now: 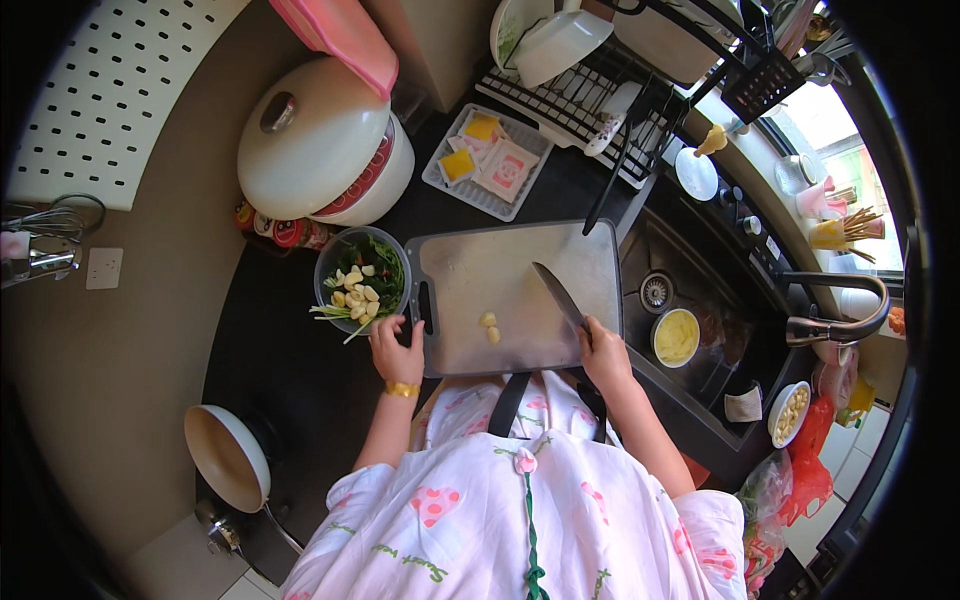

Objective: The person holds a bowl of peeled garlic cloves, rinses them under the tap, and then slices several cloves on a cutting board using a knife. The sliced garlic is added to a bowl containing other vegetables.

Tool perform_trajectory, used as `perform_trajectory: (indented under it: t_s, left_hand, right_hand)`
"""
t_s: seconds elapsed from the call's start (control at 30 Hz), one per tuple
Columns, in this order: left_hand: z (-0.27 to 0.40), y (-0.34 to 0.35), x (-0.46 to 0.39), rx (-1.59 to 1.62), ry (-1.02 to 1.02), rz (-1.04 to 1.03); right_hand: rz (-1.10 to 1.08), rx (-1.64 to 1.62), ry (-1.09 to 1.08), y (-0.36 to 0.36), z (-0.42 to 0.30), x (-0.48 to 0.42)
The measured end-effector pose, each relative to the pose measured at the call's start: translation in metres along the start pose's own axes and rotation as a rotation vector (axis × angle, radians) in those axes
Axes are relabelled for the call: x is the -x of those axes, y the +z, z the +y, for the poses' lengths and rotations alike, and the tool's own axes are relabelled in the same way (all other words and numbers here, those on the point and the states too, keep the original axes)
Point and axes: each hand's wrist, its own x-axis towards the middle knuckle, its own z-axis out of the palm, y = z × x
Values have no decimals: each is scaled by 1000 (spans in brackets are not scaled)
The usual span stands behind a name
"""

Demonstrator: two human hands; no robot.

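My right hand (604, 352) grips the handle of a kitchen knife (556, 289). The blade slants up and left over a metal-faced cutting board (465, 274) with a grey rim. Two peeled garlic cloves (490, 328) lie near the board's lower middle. My left hand (397, 351), thumb apart from the fingers, is at the lower right rim of a clear bowl (319, 281); whether it touches the rim is unclear. Inside the bowl, several peeled garlic cloves (358, 298) rest on leafy greens (382, 262), with pale stems poking over the edge.
Beyond the board sit a plastic tray (437, 178) of packets and a dish rack (559, 131). Left are a white lidded pot (322, 142) and a pan (225, 457). The sink (637, 255) at right holds a tub of pale yellow slices (676, 337), under a faucet (840, 330).
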Motion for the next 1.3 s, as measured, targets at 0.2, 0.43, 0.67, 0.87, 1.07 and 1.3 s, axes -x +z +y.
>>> perform_trajectory:
  t_s: [0.2, 0.43, 0.67, 0.87, 1.07, 1.3]
  left_hand:
    - [-36, 6, 4, 1112, -1174, -33]
    - [-53, 5, -20, 1267, -1012, 106]
    - [-12, -22, 7, 1241, -912, -58]
    - [22, 21, -16, 1287, -893, -262]
    - [39, 51, -43, 1318, -844, -283]
    - [39, 55, -34, 1303, -834, -346]
  right_hand:
    - [-10, -2, 16, -2, -1, 0]
    - [-47, 52, 10, -5, 2, -2]
    - [-38, 80, 27, -10, 3, 5]
    - [-12, 91, 25, -15, 9, 8]
    - [37, 87, 17, -15, 15, 11]
    - [38, 101, 8, -13, 18, 10]
